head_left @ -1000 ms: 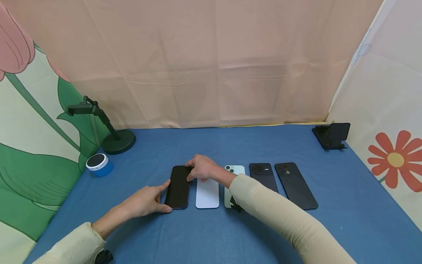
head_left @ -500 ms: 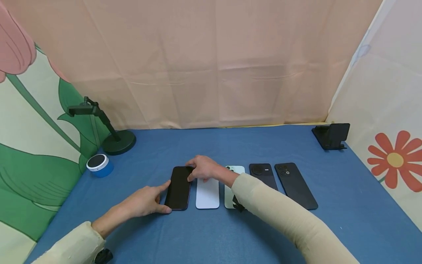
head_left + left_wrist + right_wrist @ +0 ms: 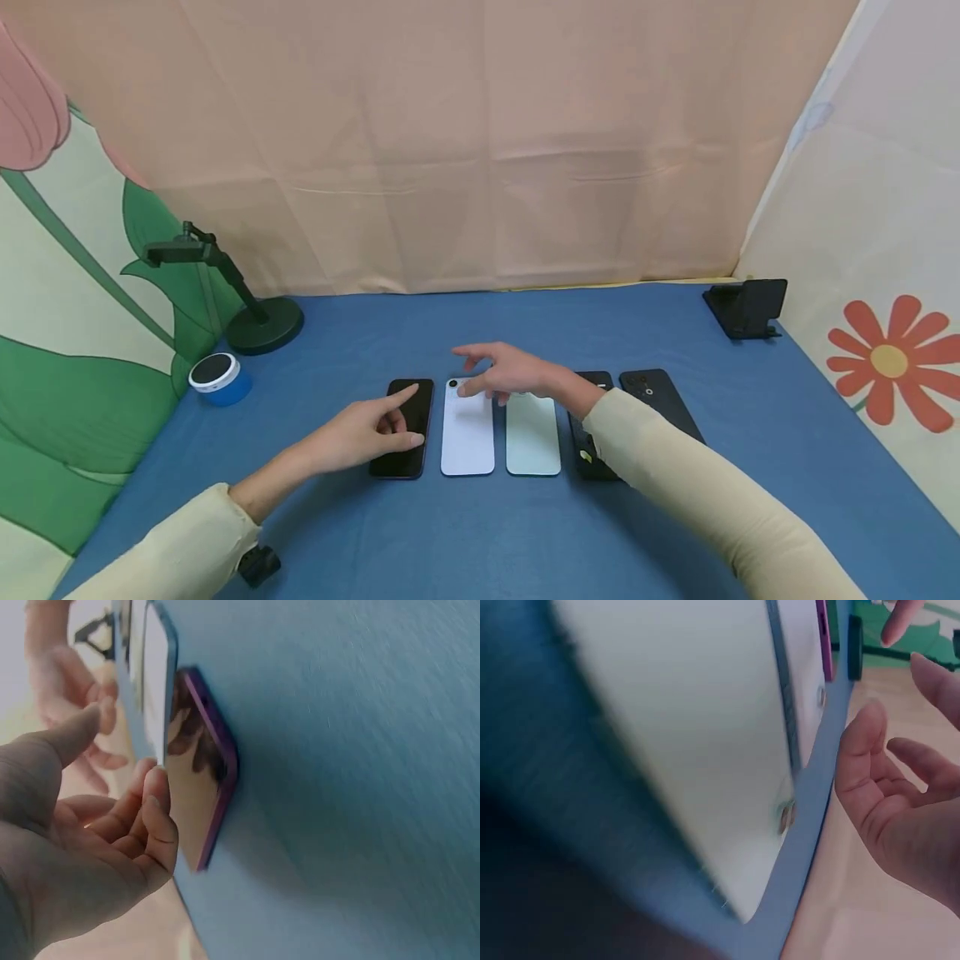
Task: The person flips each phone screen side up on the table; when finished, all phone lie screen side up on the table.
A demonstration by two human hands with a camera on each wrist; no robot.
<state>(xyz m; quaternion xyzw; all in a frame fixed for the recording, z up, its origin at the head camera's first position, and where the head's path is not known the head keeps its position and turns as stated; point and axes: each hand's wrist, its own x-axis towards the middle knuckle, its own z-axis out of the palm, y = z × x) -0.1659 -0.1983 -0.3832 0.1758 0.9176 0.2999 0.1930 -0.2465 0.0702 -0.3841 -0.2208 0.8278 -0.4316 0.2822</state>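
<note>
My left hand (image 3: 363, 433) hovers over a black phone (image 3: 397, 467) lying screen up, its index finger and thumb spread. In the left wrist view, that phone shows a purple edge (image 3: 229, 761), and no object is in the loosely bent fingers. My right hand (image 3: 513, 371) is above the top ends of a pale lavender phone (image 3: 468, 442) and a mint phone (image 3: 533, 442), both back up. In the right wrist view its fingers are apart and hold nothing. Right of these lie a dark phone (image 3: 594, 468), partly hidden by the sleeve, and another dark phone (image 3: 660, 396).
A black desk stand with a round base (image 3: 265, 325) stands at the back left. Before it sits a blue and white round container (image 3: 221, 380). A black folding phone stand (image 3: 746, 308) is at the back right. Blue cloth (image 3: 450, 542) covers the table.
Both hands have let go of the black phone's edges and lifted. My right hand has moved right, over the lavender and mint phones; the left hand has shifted slightly right.
</note>
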